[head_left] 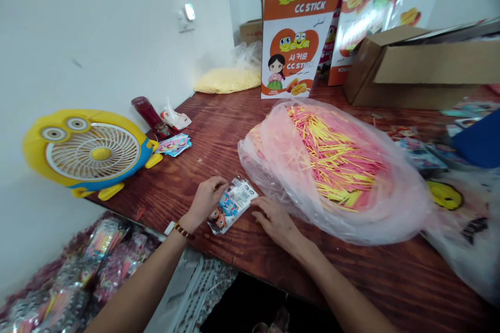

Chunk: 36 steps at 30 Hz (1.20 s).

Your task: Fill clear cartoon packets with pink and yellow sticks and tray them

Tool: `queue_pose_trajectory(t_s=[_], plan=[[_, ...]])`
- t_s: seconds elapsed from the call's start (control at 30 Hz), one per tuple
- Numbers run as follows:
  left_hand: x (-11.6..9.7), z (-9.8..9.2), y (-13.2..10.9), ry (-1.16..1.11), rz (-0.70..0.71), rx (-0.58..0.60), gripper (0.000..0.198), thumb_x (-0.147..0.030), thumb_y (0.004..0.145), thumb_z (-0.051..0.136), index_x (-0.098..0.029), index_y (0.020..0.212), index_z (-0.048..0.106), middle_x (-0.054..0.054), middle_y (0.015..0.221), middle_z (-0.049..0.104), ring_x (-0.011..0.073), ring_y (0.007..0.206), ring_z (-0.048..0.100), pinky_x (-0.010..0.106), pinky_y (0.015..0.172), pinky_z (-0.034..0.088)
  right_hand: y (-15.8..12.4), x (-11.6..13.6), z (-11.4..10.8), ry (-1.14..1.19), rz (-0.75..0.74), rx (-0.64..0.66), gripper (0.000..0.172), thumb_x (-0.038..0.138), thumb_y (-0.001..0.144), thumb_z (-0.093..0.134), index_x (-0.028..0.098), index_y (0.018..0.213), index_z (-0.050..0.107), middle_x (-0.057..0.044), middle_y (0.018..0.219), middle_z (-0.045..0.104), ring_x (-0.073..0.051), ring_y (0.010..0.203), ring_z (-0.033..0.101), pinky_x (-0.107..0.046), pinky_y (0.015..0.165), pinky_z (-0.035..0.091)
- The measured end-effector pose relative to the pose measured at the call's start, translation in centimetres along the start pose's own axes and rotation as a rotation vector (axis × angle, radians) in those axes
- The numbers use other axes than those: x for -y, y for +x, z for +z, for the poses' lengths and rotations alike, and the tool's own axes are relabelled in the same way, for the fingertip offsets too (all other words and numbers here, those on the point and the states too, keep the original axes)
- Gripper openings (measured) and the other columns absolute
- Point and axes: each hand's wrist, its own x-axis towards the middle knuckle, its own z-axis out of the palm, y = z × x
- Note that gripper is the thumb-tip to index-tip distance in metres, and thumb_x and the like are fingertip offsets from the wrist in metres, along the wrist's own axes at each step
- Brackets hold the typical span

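A small printed plastic packet, white with blue lettering and brown cartoon figures, lies on the wooden table between my hands. My left hand is closed, its fingertips pinching the packet's upper left edge; a beaded bracelet circles that wrist. At the packet's right edge is my right hand, palm down, with thumb and fingers apart and the fingertips close to or touching the packet. Just beyond my right hand, a large clear bag lies open, full of thin pink and yellow sticks.
A yellow fan stands at the left, near a stack of printed cards, a tissue pack and a dark red bottle. Printed boxes and an open carton stand behind. Filled packets lie below the table's left edge.
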Motion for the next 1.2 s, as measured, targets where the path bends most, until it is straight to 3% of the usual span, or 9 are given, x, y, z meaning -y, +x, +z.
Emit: queue_pose_trajectory(t_s=[0.1, 0.2, 0.37, 0.5, 0.6, 0.77, 0.97, 1.13, 1.2], plan=[[-2.3, -0.8, -0.1, -0.299, -0.082, 0.133, 0.021, -0.033, 0.085, 0.059, -0.015, 0.073, 0.061, -0.001, 0.067, 0.060, 0.0123, 0.063, 0.053, 0.023, 0.060, 0.042, -0.8, 1.2, -1.2, 0.090, 0.046, -0.177, 0.027, 0.022, 0.092, 0.053, 0.021, 0.119, 0.059, -0.009, 0.116, 0.067, -0.021, 0.105, 0.062, -0.039, 0.094, 0.048], [-5.6, -0.8, -0.4, -0.427, -0.105, 0.311, 0.023, -0.037, 0.083, 0.062, -0.015, 0.077, 0.061, -0.002, 0.069, 0.058, 0.0106, 0.061, 0.050, 0.021, 0.058, 0.040, -1.0, 2.5, -3.3, 0.259, 0.161, -0.332, 0.037, 0.034, 0.092, 0.057, 0.022, 0.126, 0.054, -0.008, 0.120, 0.064, -0.019, 0.099, 0.063, -0.033, 0.084, 0.050], [-10.0, 1.4, -0.7, -0.449, -0.025, 0.411, 0.022, -0.037, 0.083, 0.066, -0.015, 0.082, 0.065, 0.000, 0.076, 0.064, 0.0121, 0.070, 0.056, 0.022, 0.065, 0.043, -1.4, 3.4, -6.6, 0.380, 0.207, -0.291, 0.013, 0.031, 0.086, 0.060, 0.019, 0.081, 0.063, 0.003, 0.072, 0.061, -0.013, 0.069, 0.054, -0.024, 0.063, 0.041], [-11.9, 3.5, -0.8, -0.376, 0.035, 0.373, 0.021, -0.034, 0.081, 0.068, -0.015, 0.073, 0.065, -0.002, 0.069, 0.062, 0.0115, 0.067, 0.053, 0.022, 0.064, 0.041, -3.3, 3.6, -8.6, 0.330, 0.201, -0.332, 0.011, 0.024, 0.085, 0.059, 0.019, 0.075, 0.060, 0.005, 0.067, 0.057, -0.011, 0.063, 0.050, -0.023, 0.060, 0.036], [-13.2, 4.6, -1.0, -0.325, 0.050, 0.416, 0.022, -0.033, 0.084, 0.063, -0.015, 0.072, 0.066, -0.001, 0.067, 0.061, 0.0115, 0.065, 0.052, 0.022, 0.061, 0.039, -5.0, 3.5, -10.1, 0.183, 0.160, -0.315, 0.010, 0.020, 0.085, 0.060, 0.019, 0.075, 0.060, 0.004, 0.069, 0.058, -0.012, 0.067, 0.051, -0.023, 0.063, 0.036], [-14.1, 6.6, -1.3, -0.266, 0.060, 0.526, 0.025, -0.035, 0.084, 0.060, -0.016, 0.070, 0.066, -0.001, 0.062, 0.059, 0.0120, 0.060, 0.050, 0.022, 0.057, 0.036, -7.6, 2.4, -11.8, -0.008, 0.125, -0.257, 0.016, 0.020, 0.090, 0.060, 0.018, 0.075, 0.061, 0.003, 0.067, 0.056, -0.011, 0.065, 0.050, -0.023, 0.063, 0.033], [-13.6, 9.0, -2.1, -0.291, 0.091, 0.600, 0.032, -0.038, 0.089, 0.057, -0.017, 0.065, 0.062, -0.001, 0.061, 0.056, 0.0121, 0.059, 0.045, 0.022, 0.055, 0.034, -10.0, 1.4, -11.8, -0.091, 0.185, -0.191, 0.030, 0.033, 0.096, 0.055, 0.019, 0.070, 0.057, 0.003, 0.064, 0.053, -0.012, 0.062, 0.048, -0.024, 0.058, 0.030], [-14.0, 8.9, -2.4, -0.312, 0.130, 0.600, 0.034, -0.036, 0.093, 0.053, -0.019, 0.064, 0.058, -0.001, 0.061, 0.055, 0.0125, 0.057, 0.044, 0.023, 0.054, 0.034, -9.9, 1.1, -13.1, -0.040, 0.165, -0.102, 0.040, 0.041, 0.097, 0.051, 0.019, 0.064, 0.054, 0.004, 0.060, 0.051, -0.011, 0.059, 0.048, -0.023, 0.056, 0.032], [-14.6, 8.4, -2.1, -0.284, 0.204, 0.557, 0.034, -0.035, 0.095, 0.051, -0.019, 0.067, 0.059, -0.001, 0.063, 0.057, 0.0130, 0.059, 0.048, 0.023, 0.057, 0.037, -9.2, 0.3, -14.8, -0.076, 0.160, -0.148, 0.038, 0.039, 0.098, 0.049, 0.019, 0.067, 0.057, 0.003, 0.062, 0.053, -0.012, 0.061, 0.050, -0.023, 0.057, 0.034]])
